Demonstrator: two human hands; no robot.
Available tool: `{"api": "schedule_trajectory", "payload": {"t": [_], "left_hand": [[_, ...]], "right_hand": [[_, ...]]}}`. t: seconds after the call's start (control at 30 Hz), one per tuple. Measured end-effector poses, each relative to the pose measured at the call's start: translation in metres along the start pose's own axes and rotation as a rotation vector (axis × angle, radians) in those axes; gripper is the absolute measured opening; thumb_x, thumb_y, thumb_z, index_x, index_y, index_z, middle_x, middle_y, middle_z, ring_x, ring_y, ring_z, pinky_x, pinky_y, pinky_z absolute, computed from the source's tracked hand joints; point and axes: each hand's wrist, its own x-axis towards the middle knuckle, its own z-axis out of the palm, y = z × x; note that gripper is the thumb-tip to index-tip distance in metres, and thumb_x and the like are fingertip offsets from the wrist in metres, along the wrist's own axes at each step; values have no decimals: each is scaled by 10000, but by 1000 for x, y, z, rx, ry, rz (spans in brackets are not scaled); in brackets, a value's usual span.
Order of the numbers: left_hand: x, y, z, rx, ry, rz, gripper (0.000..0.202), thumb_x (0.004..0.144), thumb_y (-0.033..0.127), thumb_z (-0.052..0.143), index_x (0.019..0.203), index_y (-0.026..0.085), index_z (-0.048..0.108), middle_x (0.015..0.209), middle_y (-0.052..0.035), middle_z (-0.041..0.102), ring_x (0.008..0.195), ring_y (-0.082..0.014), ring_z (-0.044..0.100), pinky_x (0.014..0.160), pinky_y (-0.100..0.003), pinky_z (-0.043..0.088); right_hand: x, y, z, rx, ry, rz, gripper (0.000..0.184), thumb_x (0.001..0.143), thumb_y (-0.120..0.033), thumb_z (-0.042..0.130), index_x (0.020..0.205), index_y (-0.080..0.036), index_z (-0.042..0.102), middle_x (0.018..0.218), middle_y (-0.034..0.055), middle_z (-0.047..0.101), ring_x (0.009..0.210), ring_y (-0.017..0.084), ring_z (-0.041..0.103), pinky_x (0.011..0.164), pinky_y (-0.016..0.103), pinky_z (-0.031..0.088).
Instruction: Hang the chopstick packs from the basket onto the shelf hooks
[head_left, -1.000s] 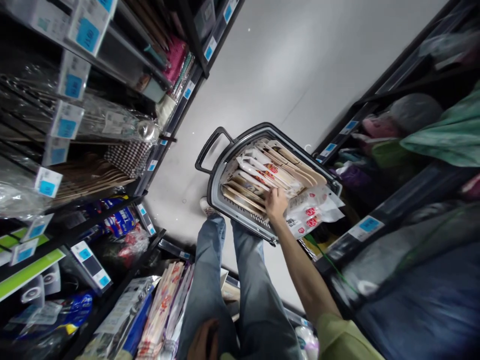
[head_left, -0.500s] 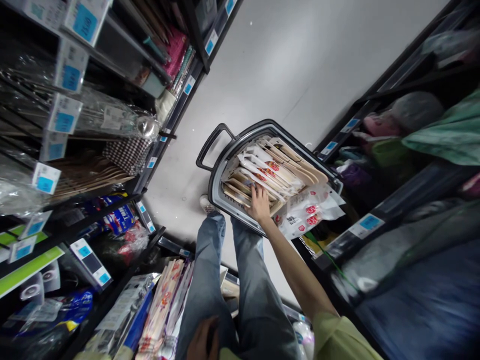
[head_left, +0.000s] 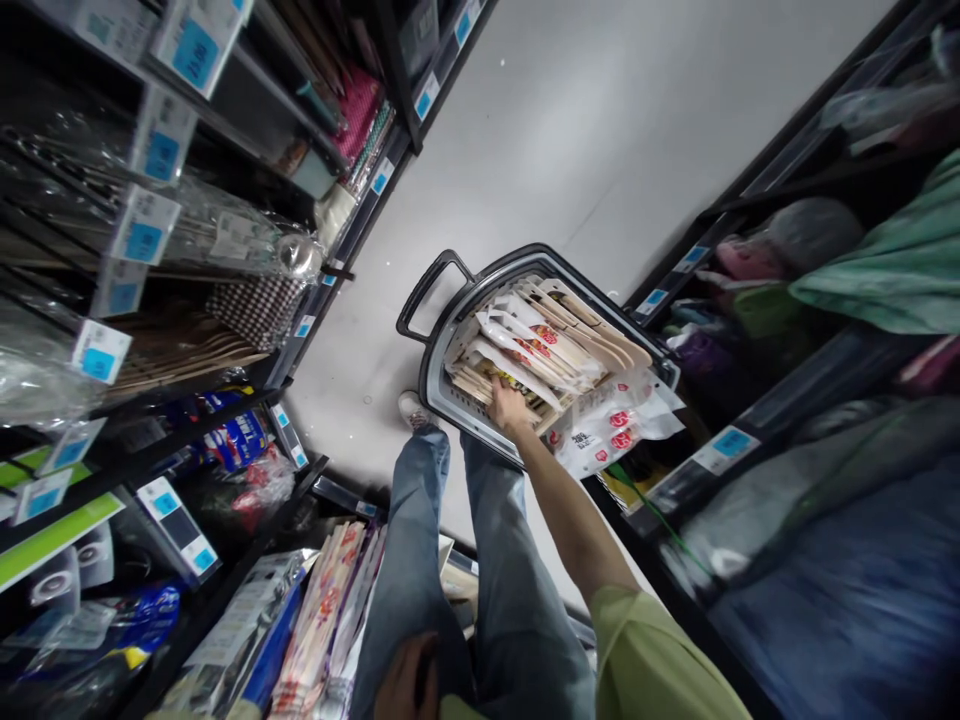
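My right hand (head_left: 510, 408) reaches down inside a grey shopping basket (head_left: 480, 262) with a black rim and a raised handle (head_left: 421, 292). Its fingers close on flat wooden pieces (head_left: 471, 384) standing in a row near the basket's close side; the fingertips are partly hidden among them. Beside the hand lie white plastic packets with red print (head_left: 544, 338). Tan wooden spatulas or boards (head_left: 611, 335) lean along the far side, and a larger clear-and-white bag (head_left: 615, 425) hangs over the right edge. My left hand (head_left: 409, 678), dark and blurred, hangs by my thigh.
Store shelves (head_left: 315, 280) with price tags flank me on the left, holding wrapped kitchen goods. More shelves (head_left: 731, 445) on the right carry cloths and bagged items. Packs of chopstick-like sticks (head_left: 322, 610) stand low at my left. Grey floor (head_left: 600, 120) stretches ahead.
My right hand has moved slightly left and deeper among the wooden pieces, its spread fingers now closing. A yellow-and-dark printed label shows beside it. The left hand stays put.
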Motion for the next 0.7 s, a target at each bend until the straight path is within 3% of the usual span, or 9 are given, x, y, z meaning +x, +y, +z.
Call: {"api": "schedule_trajectory", "payload": {"t": [0.13, 0.27, 0.33, 0.4, 0.5, 0.6, 0.7], "left_hand": [[-6, 23, -8, -105, 37, -20, 353, 879, 463, 489, 1079, 274, 710, 1108, -86, 741, 1092, -325, 676, 955, -449, 551], [-12, 37, -20, -213, 39, -28, 378, 895, 492, 472, 1087, 241, 679, 1119, -130, 729, 1111, -334, 658, 979, -462, 505], [-13, 53, -31, -271, 31, 30, 409, 869, 540, 523, 1104, 235, 660, 1131, -155, 720, 1114, -365, 647, 969, -483, 504], [-15, 84, -48, -341, 42, 136, 447, 863, 543, 579, 1182, 232, 618, 1221, -160, 682, 1183, -368, 606, 990, -480, 490], [-30, 151, -80, -517, 88, 291, 554, 863, 504, 656, 1323, 229, 513, 1404, -150, 560, 1328, -337, 490, 1077, -450, 423], [-64, 220, -115, -841, 34, 447, 738, 812, 631, 657, 1387, 225, 434, 1453, -161, 505, 1335, -370, 470, 1015, -459, 474], [-113, 267, -148, -871, 10, 496, 805, 756, 610, 729, 1380, 181, 457, 1366, -155, 586, 1282, -378, 523, 1044, -469, 459]], "right_hand": [[-21, 2, -33, 51, -41, -40, 596, 724, -205, 669, 1294, -127, 516, 1133, 195, 692, 997, 333, 659, 861, 373, 467], [-93, -2, -111, 92, 19, -66, 519, 719, -340, 691, 1180, -143, 557, 1000, 137, 726, 903, 307, 679, 812, 356, 492], [-142, -8, -155, 276, 97, -85, 553, 689, -372, 708, 1172, -151, 553, 1002, 109, 724, 913, 287, 675, 812, 351, 511], [-191, -16, -191, 658, 125, -132, 585, 649, -366, 742, 1170, -174, 557, 1063, 87, 713, 967, 272, 667, 843, 358, 524], [-262, -42, -227, 1211, -58, -150, 610, 584, -329, 803, 1137, -213, 573, 1055, 60, 719, 948, 275, 681, 820, 383, 545], [-324, -90, -253, 1425, -237, -100, 632, 528, -333, 824, 1105, -235, 587, 960, 46, 736, 844, 284, 701, 737, 386, 556], [-380, -153, -283, 1403, -234, -221, 658, 569, -369, 818, 1171, -254, 580, 936, 31, 731, 890, 284, 699, 801, 395, 551]]}}
